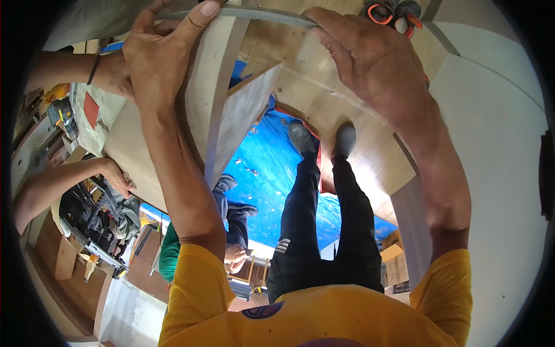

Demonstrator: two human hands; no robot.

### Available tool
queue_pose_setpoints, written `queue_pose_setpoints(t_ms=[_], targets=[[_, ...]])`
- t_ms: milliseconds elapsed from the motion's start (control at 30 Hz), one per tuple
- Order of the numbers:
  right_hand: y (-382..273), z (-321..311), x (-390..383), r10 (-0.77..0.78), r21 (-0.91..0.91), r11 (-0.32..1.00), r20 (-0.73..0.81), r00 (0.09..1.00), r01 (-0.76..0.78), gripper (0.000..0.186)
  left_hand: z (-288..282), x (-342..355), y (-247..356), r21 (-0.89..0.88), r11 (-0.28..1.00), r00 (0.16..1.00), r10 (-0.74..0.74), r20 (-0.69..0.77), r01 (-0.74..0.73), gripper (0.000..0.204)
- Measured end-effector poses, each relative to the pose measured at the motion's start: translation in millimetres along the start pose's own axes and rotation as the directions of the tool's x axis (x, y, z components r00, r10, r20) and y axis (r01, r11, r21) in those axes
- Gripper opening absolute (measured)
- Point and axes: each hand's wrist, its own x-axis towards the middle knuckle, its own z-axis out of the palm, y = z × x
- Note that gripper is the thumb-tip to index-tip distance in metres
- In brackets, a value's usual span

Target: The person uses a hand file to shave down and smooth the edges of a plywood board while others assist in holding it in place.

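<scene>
A long, thin grey strip spans the top of the view between my two hands. My left hand is closed on its left part, the thumb pressed over the edge. My right hand pinches the strip's right end between thumb and fingers. Below the strip, beside my left forearm, stands a large pale panel with a grey edge. Another person's arm, with a black wristband, reaches in behind my left hand. A second hand of a co-worker touches the panel's lower edge. The strip's far left is cut off.
At left are a cordless drill, a red sheet and an open tool case. A blue tarp covers floor near my feet. A person in green is low left. A white wall rises at right, cardboard boxes below.
</scene>
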Motion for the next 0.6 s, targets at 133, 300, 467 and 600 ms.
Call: queue_pose_setpoints(t_ms=[133,300,467,600], targets=[[-2,-3,6,-0.026,-0.047,0.999,-0.015,1.0,0.026,0.026,0,2,-4,0.008,0.999,0.999,0.049,-0.007,-0.049,0.068],[-15,-11,12,0.044,0.032,0.998,0.013,0.999,-0.045,0.026,-2,11,-19,0.025,0.993,0.994,0.114,0.005,-0.114,0.07],[-12,3,22,0.051,-0.011,0.999,0.02,0.998,-0.051,0.027,-6,29,-43,0.032,0.982,0.982,0.187,-0.013,-0.186,0.073],[-21,-16,9,0.116,-0.053,0.992,0.126,0.985,-0.111,0.026,-11,30,-52,0.091,0.969,0.966,0.239,-0.1,-0.23,0.082]])
